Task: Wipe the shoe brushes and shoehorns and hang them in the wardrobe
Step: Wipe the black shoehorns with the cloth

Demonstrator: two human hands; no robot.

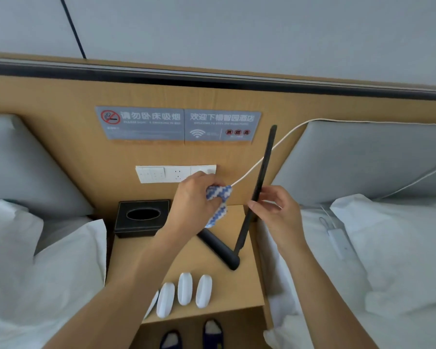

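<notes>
My right hand pinches a long black shoehorn near its middle and holds it nearly upright over the wooden nightstand. My left hand grips a blue-and-white striped cloth just left of the shoehorn, apart from it. A second black shoehorn lies flat on the nightstand below the hands. Several white shoe brushes lie in a row at the nightstand's front edge.
A black tissue box stands at the nightstand's back left. Beds with white linen flank it: left bed, right bed. A white cable runs from the wall sockets. Slippers sit on the floor.
</notes>
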